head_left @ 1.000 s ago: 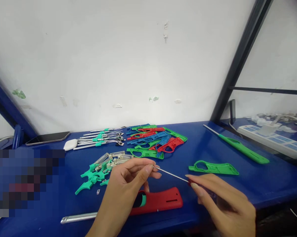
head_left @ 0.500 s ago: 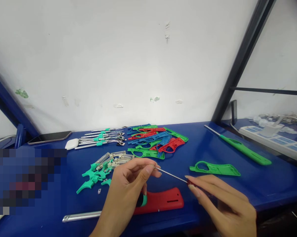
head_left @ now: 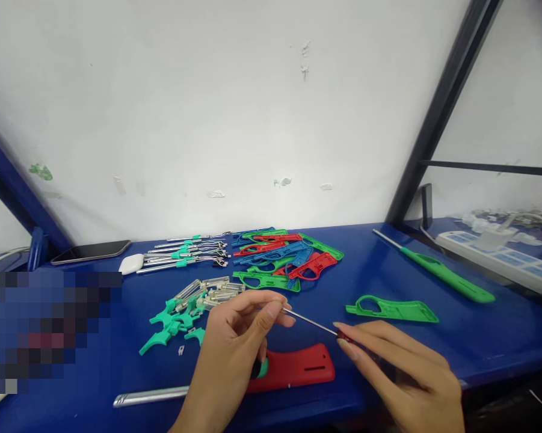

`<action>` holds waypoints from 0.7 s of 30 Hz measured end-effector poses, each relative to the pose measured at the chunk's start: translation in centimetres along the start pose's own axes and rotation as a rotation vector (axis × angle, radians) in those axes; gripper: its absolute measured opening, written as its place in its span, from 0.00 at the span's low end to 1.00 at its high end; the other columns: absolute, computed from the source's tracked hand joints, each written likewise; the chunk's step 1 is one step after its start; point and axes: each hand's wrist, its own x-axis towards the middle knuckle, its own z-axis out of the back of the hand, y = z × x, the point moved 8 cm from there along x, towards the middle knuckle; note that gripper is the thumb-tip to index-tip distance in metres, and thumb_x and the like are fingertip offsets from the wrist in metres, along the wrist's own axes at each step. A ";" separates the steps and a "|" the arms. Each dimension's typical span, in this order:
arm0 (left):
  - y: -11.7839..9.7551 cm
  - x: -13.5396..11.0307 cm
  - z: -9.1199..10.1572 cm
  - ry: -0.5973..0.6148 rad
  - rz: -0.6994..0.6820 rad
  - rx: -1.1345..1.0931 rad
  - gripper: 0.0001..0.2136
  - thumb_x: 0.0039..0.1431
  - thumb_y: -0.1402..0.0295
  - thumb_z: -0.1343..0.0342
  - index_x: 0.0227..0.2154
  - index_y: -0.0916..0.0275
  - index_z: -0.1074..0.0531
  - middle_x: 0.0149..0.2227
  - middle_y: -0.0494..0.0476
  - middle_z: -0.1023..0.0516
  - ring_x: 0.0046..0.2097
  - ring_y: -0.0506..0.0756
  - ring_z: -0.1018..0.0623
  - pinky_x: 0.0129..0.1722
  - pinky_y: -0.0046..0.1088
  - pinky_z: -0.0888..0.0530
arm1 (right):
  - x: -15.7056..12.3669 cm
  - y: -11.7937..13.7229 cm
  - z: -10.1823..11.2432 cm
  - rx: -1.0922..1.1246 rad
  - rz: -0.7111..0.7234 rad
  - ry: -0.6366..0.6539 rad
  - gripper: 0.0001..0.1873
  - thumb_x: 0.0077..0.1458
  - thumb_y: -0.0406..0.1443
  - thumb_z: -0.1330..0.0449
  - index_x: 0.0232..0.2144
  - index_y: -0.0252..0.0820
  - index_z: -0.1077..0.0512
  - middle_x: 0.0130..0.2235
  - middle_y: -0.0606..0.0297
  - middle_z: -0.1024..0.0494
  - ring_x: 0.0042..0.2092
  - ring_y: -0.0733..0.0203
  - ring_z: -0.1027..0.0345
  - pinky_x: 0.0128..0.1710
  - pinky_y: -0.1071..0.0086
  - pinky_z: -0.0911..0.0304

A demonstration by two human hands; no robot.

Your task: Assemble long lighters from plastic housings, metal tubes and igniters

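Observation:
My right hand (head_left: 397,367) pinches the dark red end of a thin metal shaft (head_left: 310,320), which looks like a slim screwdriver. At the shaft's other end, the thumb and index finger of my left hand (head_left: 241,337) are closed round the tip; whether a small part sits there is hidden. Under my left hand lies a red gas lighter (head_left: 298,368) with a teal trigger and a silver tube (head_left: 151,396) pointing left. My left wrist covers part of it. Beyond my right hand rests a green lighter shell half (head_left: 401,310).
Teal triggers (head_left: 162,337), clear fuel tanks (head_left: 214,291) and metal tubes with wires (head_left: 184,255) lie to the left. Coloured shell halves (head_left: 293,255) are piled at the back. At the right are a green lighter (head_left: 446,276) and a power strip (head_left: 500,261); a phone (head_left: 90,251) lies back left.
My right hand has shifted slightly left along with the dark red end, nearer my left hand. My left hand keeps its pinch at the tip, almost unmoved.

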 end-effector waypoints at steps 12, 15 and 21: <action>0.4 0.3 0.6 -0.015 -0.016 0.041 0.19 0.61 0.48 0.32 0.39 0.61 0.16 0.36 0.62 0.13 0.22 0.47 0.27 0.18 0.18 0.33 | 0.3 0.6 0.1 -0.003 0.064 0.008 0.13 0.63 0.31 0.32 0.48 0.49 0.14 0.37 0.67 0.13 0.34 0.63 0.17 0.38 0.77 0.22; 0.5 0.2 0.8 -0.022 -0.028 0.048 0.18 0.60 0.48 0.31 0.38 0.60 0.15 0.40 0.63 0.13 0.29 0.53 0.19 0.18 0.18 0.33 | -0.1 0.0 0.1 0.010 0.057 -0.007 0.14 0.63 0.30 0.32 0.49 0.51 0.14 0.38 0.66 0.13 0.35 0.62 0.17 0.37 0.75 0.22; 0.1 0.1 0.8 -0.025 -0.048 0.049 0.15 0.61 0.52 0.31 0.37 0.60 0.15 0.40 0.63 0.13 0.35 0.56 0.15 0.19 0.17 0.33 | 0.0 0.1 0.1 -0.011 0.054 -0.020 0.14 0.62 0.29 0.31 0.48 0.49 0.14 0.38 0.65 0.13 0.34 0.59 0.17 0.36 0.72 0.21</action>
